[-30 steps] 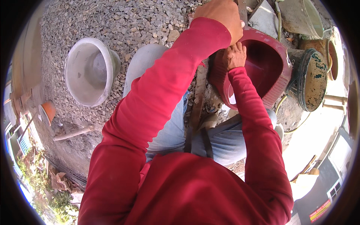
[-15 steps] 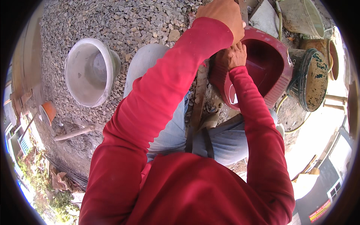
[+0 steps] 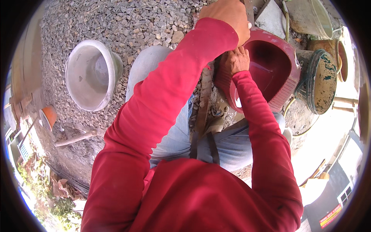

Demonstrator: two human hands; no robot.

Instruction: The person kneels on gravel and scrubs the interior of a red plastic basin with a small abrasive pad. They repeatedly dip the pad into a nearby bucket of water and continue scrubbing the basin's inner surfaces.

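Two bare hands in red sleeves [image 3: 262,112] work near the top of the view, close together at a maroon basin [image 3: 284,45] that lies on the ground ahead of the person and to the right. The right hand [image 3: 238,62] is at the basin's left side, its back upward and its fingers [image 3: 242,50] bent and pointing away from the person; what they grip, if anything, is hidden. The left hand [image 3: 227,18] reaches across at the upper edge of the view, just beyond the right one, with its wrist turned over; its back covers its own fingers, so I cannot tell whether they are spread, pressed together or pinching something. The person's jeans [image 3: 232,147] show below, with a long narrow strip [image 3: 203,104] on the ground between the legs. On the left, a pale grey tub [image 3: 112,77] stands tilted to the eye on loose gravel [image 3: 116,19], and nearer the person lies a stick [image 3: 76,139], with an orange object [image 3: 49,117] beyond its left end. Right of the basin, just beside it, is a dark bucket [image 3: 326,77] with a stained inside; a brown bucket [image 3: 330,46] and a pale bucket [image 3: 305,17] stand farther away, near a yellowish hose [image 3: 287,23].
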